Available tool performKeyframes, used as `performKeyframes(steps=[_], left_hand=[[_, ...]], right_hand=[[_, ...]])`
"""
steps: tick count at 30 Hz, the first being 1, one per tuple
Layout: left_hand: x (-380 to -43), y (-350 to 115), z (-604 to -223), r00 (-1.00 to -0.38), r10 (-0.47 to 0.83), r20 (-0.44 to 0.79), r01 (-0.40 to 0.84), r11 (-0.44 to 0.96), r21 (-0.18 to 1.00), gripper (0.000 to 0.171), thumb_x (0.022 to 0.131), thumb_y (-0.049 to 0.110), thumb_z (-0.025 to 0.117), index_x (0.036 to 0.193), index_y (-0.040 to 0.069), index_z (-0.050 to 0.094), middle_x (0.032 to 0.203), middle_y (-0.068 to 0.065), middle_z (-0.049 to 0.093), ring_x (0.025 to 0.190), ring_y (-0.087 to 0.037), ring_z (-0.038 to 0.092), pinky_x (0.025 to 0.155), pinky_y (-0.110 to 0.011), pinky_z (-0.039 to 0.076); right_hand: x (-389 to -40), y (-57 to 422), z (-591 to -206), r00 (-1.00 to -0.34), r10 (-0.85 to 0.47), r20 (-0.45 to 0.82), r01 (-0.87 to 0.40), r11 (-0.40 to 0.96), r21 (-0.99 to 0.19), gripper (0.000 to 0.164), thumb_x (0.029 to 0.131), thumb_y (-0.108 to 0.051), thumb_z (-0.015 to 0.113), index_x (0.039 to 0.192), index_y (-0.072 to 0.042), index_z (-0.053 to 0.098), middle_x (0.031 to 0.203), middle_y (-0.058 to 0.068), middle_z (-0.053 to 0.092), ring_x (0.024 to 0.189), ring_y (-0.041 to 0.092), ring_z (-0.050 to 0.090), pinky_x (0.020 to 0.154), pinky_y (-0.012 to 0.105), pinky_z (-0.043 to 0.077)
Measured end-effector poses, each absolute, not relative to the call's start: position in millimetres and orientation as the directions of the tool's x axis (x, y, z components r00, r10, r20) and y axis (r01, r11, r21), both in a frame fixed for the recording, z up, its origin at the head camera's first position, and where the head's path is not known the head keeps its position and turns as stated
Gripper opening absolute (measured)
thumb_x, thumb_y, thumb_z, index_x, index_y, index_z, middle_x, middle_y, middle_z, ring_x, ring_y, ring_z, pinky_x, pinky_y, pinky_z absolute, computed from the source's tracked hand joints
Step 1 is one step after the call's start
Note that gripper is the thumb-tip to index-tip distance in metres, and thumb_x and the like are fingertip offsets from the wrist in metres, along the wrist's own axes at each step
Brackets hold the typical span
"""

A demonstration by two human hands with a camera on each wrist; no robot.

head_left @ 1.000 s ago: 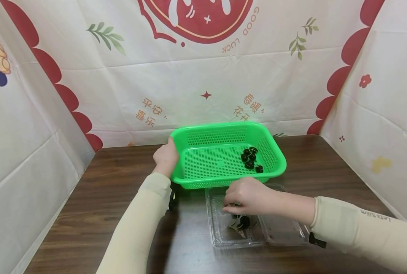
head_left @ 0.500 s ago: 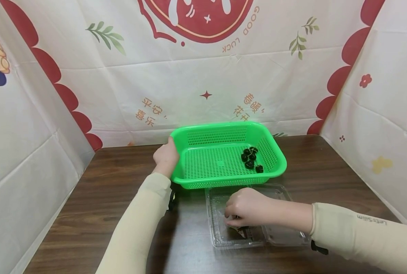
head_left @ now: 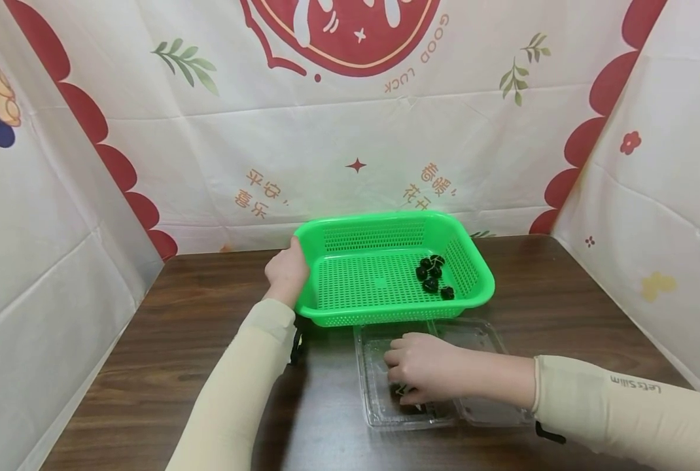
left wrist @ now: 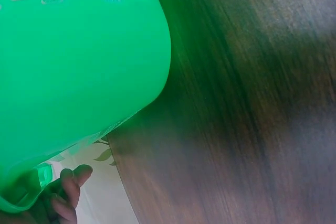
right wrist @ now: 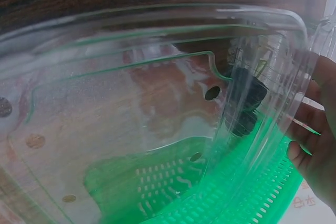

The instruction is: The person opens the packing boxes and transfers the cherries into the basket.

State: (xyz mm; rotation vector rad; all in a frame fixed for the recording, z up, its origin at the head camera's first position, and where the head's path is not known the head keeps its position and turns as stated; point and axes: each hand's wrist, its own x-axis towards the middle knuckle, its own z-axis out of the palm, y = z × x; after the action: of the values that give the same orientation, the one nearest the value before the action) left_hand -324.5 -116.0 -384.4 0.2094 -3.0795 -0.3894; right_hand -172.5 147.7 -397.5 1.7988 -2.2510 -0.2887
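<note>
My left hand grips the left rim of a green perforated plastic basket; its fingers show past the basket wall in the left wrist view. Several dark, round, cherry-like fruits with thin pale stems lie at the basket's right end. In front of it sits a clear plastic box. My right hand reaches down into it, fingers apart from the thumb. Dark fruits show through the clear plastic near these fingers in the right wrist view, and the hand partly hides them from above.
The box's clear lid is folded back to the right, partly under my right forearm. All this stands on a dark wooden table. A printed white cloth rises behind the basket, with more cloth on both sides.
My right hand has lowered into the clear box, and its fingers have spread from the thumb around the dark fruits. The left hand and basket stay in place.
</note>
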Motion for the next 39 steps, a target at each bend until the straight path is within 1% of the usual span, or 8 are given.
performKeyframes(steps=[6, 10, 18, 22, 27, 34, 39], left_hand=[[-327.1, -116.3, -387.7, -0.991, -0.134, 0.029, -0.123, 0.962, 0.244, 0.054, 0.101, 0.015, 0.047, 0.151, 0.011, 0.028, 0.103, -0.016, 0.067, 0.087, -0.029, 0.065, 0.063, -0.044, 0.051], [-327.5, -116.7, -388.5, -0.99, -0.136, 0.028, -0.125, 0.962, 0.244, 0.055, 0.101, 0.016, 0.047, 0.152, 0.011, 0.028, 0.103, -0.016, 0.067, 0.087, -0.029, 0.065, 0.064, -0.045, 0.051], [-327.1, -116.9, -388.9, -0.991, -0.132, 0.023, -0.123, 0.962, 0.243, 0.056, 0.101, 0.015, 0.046, 0.153, 0.011, 0.026, 0.104, -0.016, 0.067, 0.088, -0.029, 0.065, 0.065, -0.045, 0.052], [-327.2, -116.8, -388.9, -0.991, -0.132, 0.032, -0.12, 0.964, 0.239, 0.055, 0.101, 0.015, 0.046, 0.153, 0.011, 0.027, 0.104, -0.016, 0.067, 0.087, -0.03, 0.066, 0.064, -0.045, 0.052], [-326.5, -116.9, -388.8, -0.99, -0.134, 0.037, -0.122, 0.964, 0.237, 0.054, 0.101, 0.015, 0.044, 0.153, 0.011, 0.027, 0.103, -0.016, 0.067, 0.086, -0.03, 0.066, 0.064, -0.045, 0.052], [-326.4, -116.8, -388.9, -0.99, -0.136, 0.032, -0.125, 0.965, 0.232, 0.055, 0.101, 0.015, 0.045, 0.153, 0.011, 0.027, 0.101, -0.016, 0.067, 0.085, -0.029, 0.066, 0.063, -0.045, 0.052], [-327.0, -116.6, -389.2, -0.99, -0.134, 0.031, -0.123, 0.964, 0.237, 0.055, 0.101, 0.016, 0.046, 0.152, 0.011, 0.027, 0.102, -0.016, 0.067, 0.086, -0.029, 0.066, 0.064, -0.045, 0.052]], right_hand=[[-172.1, 146.5, -398.7, -0.23, -0.973, 0.021, -0.919, 0.224, 0.324, 0.03, 0.068, -0.051, 0.082, 0.082, -0.027, 0.072, 0.076, -0.015, 0.054, 0.066, 0.006, 0.036, 0.06, 0.02, 0.026], [-171.8, 145.5, -398.3, -0.241, -0.97, -0.011, -0.912, 0.223, 0.344, 0.031, 0.066, -0.051, 0.083, 0.083, -0.027, 0.072, 0.077, -0.016, 0.057, 0.066, 0.006, 0.037, 0.06, 0.02, 0.026], [-172.1, 144.8, -400.8, -0.257, -0.965, -0.057, -0.907, 0.22, 0.359, 0.027, 0.067, -0.046, 0.084, 0.081, -0.026, 0.071, 0.079, -0.016, 0.061, 0.067, 0.005, 0.041, 0.06, 0.021, 0.027], [-172.5, 145.3, -404.3, -0.251, -0.967, -0.045, -0.907, 0.219, 0.36, 0.026, 0.066, -0.043, 0.085, 0.077, -0.026, 0.069, 0.075, -0.015, 0.06, 0.065, 0.006, 0.042, 0.06, 0.022, 0.027], [-173.2, 146.4, -409.6, -0.228, -0.974, -0.017, -0.908, 0.206, 0.364, 0.026, 0.063, -0.039, 0.085, 0.071, -0.025, 0.065, 0.067, -0.015, 0.055, 0.062, 0.007, 0.039, 0.058, 0.023, 0.024], [-172.9, 146.2, -411.5, -0.212, -0.977, 0.013, -0.915, 0.203, 0.347, 0.023, 0.063, -0.032, 0.084, 0.068, -0.025, 0.063, 0.064, -0.015, 0.052, 0.06, 0.007, 0.037, 0.058, 0.022, 0.023], [-172.7, 144.7, -410.7, -0.194, -0.98, 0.032, -0.921, 0.193, 0.339, 0.024, 0.062, -0.025, 0.082, 0.065, -0.025, 0.058, 0.062, -0.015, 0.05, 0.058, 0.007, 0.035, 0.057, 0.022, 0.022]])
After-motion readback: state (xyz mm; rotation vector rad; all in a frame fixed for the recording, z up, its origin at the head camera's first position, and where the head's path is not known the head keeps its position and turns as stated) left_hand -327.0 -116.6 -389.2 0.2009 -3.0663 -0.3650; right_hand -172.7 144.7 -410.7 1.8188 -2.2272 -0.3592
